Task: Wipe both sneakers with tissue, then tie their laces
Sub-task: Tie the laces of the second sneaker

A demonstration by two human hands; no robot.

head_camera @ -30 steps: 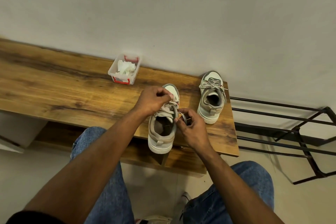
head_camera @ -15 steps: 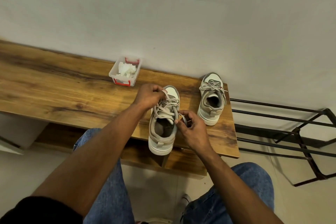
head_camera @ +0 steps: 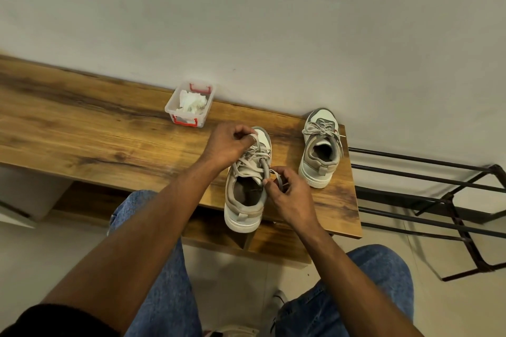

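Observation:
Two grey and white sneakers stand on a wooden bench [head_camera: 95,139], toes toward the wall. The near sneaker [head_camera: 245,200] sits at the bench's front edge with its heel hanging over. My left hand [head_camera: 228,145] pinches one lace end above the toe and holds it taut. My right hand [head_camera: 287,194] grips a lace loop [head_camera: 278,180] at the shoe's right side. The far sneaker [head_camera: 320,150] rests to the right near the wall, its laces in a bow. Crumpled white tissue [head_camera: 191,102] lies in a small box.
A clear plastic box with red clips [head_camera: 189,104] stands against the wall, left of the shoes. A black metal rack [head_camera: 438,200] stands right of the bench. My knees in blue jeans [head_camera: 161,254] are below the bench, and a lower shelf [head_camera: 219,230] runs under it.
My left hand has drawn its lace end up and to the left, away from the shoe's tongue. My right hand has stayed at the shoe's right side with the loop.

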